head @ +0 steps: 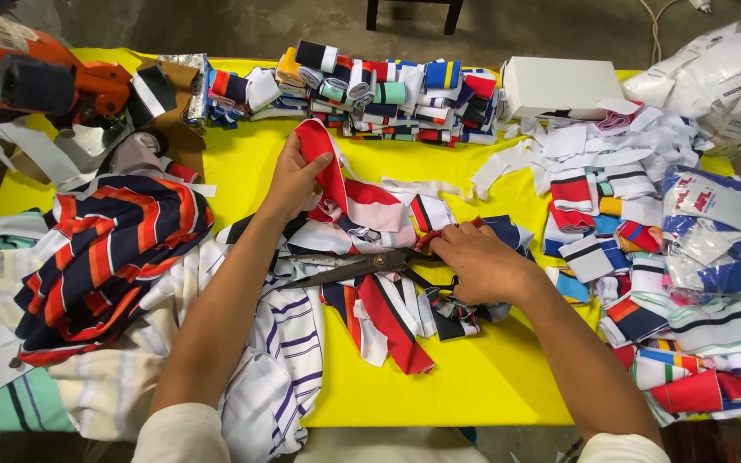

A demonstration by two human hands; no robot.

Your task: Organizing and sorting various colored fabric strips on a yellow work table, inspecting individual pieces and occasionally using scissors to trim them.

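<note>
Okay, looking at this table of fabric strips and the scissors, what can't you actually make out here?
All in the head view:
- Scissors: handle loops hidden under the right hand.
- Red and white strip: top end covered by the left hand grip.
- Orange machine: cut off by the left edge.
- Plastic bag: cut off at the right edge.

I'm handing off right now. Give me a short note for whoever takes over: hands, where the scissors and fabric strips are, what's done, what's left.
Left hand: gripping a red-and-white ribbed fabric strip, lifted off the pile.
Right hand: on the handles of the large dark metal scissors, blades lying across the striped pieces at the centre of the yellow table.
Done: folded strips stacked in a row at the far edge; loose ones heaped at right.
Left: the held strip is uncut; striped cloth piled at left.
</note>
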